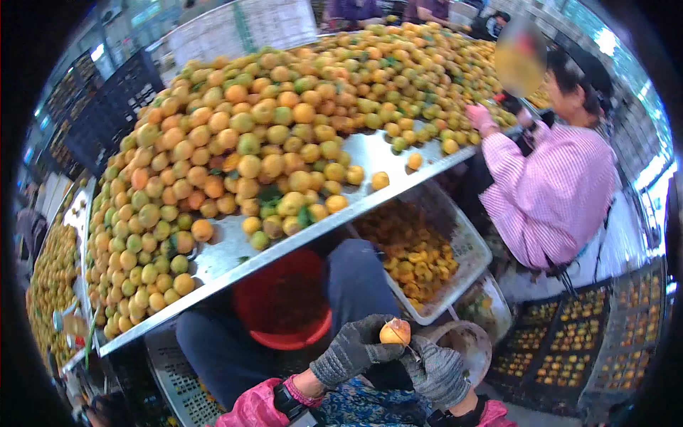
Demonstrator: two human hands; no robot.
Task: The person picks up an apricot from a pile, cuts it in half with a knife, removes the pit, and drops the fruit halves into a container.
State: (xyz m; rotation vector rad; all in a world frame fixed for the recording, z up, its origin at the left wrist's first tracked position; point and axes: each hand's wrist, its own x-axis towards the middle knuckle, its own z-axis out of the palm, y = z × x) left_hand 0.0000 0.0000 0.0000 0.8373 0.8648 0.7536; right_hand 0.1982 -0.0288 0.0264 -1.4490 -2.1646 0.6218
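Observation:
My left hand [352, 350], in a dark grey knit glove, grips a small round orange-yellow fruit [395, 331] above my lap. Its fingers curl round the fruit's near side. Close beside it, my gloved right hand [437, 370] is closed on a thin metal tool [415, 353] whose tip reaches the fruit. Most of that tool is hidden in the fingers, so I cannot tell its exact kind. Below my hands shows blue patterned cloth [366, 404]. A red tub [313, 331] stands between my knees.
A metal-topped table [213, 250] bears a large heap of fruit [284, 114]. Beneath its edge, a pale crate [475, 269] holds yellow cut pieces. A whitish bucket [478, 349] stands right of my hands. Black crates [544, 349] hold fruit. A co-worker in pink checks [562, 188] sits at right.

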